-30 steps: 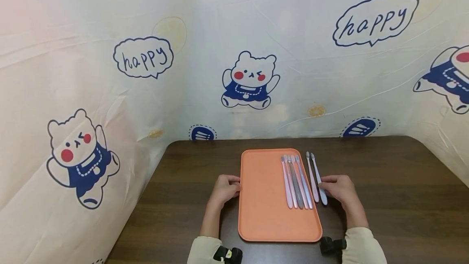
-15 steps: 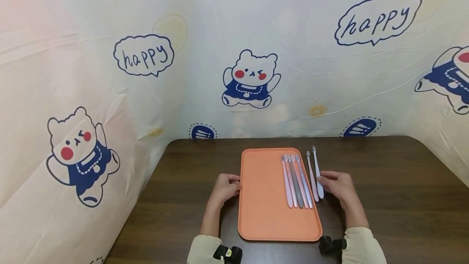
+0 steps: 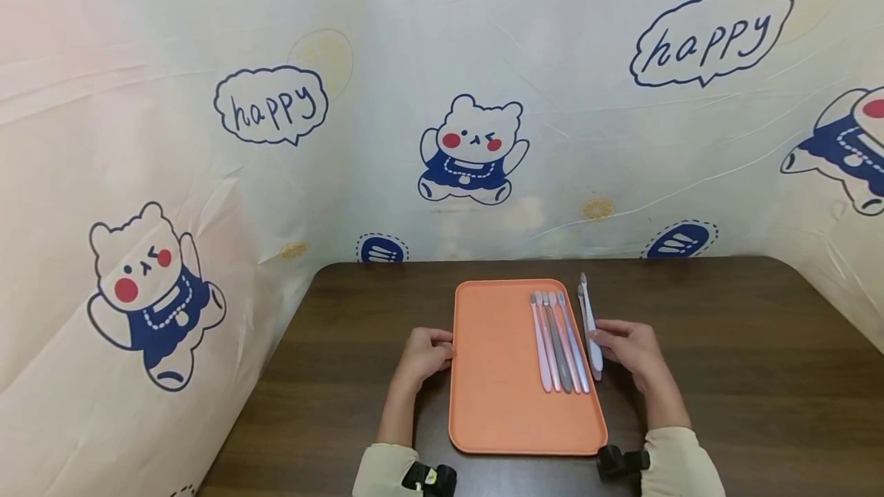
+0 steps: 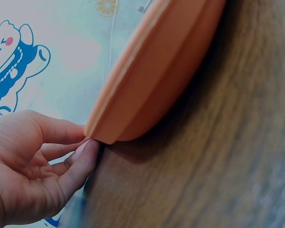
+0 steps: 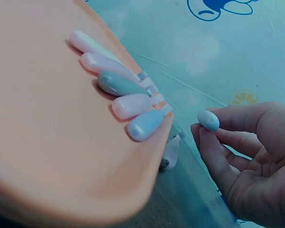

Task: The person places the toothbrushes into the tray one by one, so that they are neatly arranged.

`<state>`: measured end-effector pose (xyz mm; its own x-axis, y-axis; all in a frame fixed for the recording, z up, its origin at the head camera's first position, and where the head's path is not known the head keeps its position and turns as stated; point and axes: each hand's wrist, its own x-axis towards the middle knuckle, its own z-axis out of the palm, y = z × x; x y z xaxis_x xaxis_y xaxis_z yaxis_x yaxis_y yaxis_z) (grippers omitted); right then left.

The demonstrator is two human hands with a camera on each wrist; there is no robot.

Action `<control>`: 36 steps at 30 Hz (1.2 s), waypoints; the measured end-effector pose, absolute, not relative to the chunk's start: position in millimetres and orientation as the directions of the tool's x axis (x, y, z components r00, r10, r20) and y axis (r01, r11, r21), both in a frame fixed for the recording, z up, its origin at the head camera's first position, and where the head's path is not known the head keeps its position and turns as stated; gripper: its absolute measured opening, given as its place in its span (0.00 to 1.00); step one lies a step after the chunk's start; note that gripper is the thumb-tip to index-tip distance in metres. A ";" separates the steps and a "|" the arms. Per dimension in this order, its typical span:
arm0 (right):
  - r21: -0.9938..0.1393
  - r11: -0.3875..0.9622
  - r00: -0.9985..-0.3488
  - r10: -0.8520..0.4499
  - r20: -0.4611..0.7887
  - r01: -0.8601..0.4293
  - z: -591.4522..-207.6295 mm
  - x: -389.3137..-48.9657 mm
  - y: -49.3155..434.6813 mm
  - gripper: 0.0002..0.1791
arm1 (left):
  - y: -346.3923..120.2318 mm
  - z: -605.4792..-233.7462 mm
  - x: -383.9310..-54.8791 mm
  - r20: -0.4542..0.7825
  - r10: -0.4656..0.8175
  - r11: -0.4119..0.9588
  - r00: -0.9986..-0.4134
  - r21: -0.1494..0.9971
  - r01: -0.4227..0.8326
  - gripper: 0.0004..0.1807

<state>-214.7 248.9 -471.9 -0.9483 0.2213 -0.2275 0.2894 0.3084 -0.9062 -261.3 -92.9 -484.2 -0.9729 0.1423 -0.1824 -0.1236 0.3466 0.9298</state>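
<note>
My right hand [image 3: 631, 349] pinches a pale blue toothbrush [image 3: 589, 320] between thumb and forefinger, just beyond the tray's right edge. In the right wrist view, the rounded handle end of this toothbrush [image 5: 208, 120] points at the camera. Below it a pink toothbrush [image 5: 171, 152] lies on the table, mostly covered in the head view. Along the right side of the orange tray [image 3: 490, 382] several pink, grey and bluish toothbrushes [image 3: 559, 343] lie in a row, heads pointing away. My left hand [image 3: 423, 359] holds the tray's left rim [image 4: 96, 130] with its fingertips.
A dark wooden table [image 3: 746, 374] carries the tray. Behind and beside it hangs a pale curtain [image 3: 387, 136] printed with bears and the word "happy". Black straps with small cameras [image 3: 621, 463] sit on both wrists.
The right hand has lifted the pale blue toothbrush and carried it left, over the pink one beside the tray. The left hand, the tray and its toothbrushes stay put.
</note>
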 end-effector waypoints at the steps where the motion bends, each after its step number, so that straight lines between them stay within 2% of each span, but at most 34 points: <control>1: -0.907 0.306 -0.948 0.221 -0.230 0.291 -471.5 -214.6 247.9 0.28 | -92.8 -484.3 -261.4 -0.184 0.141 0.348 -0.973 0.929 -0.125 0.16; 17: -0.934 0.250 -0.960 0.179 -0.216 0.256 -472.2 -217.2 237.5 0.28 | -92.6 -486.8 -264.4 -0.196 0.131 0.337 -0.972 0.931 -0.142 0.17; 36: -0.930 0.274 -0.963 0.182 -0.200 0.245 -471.4 -219.4 229.8 0.28 | -92.9 -487.2 -264.6 -0.183 0.137 0.340 -0.973 0.932 -0.128 0.17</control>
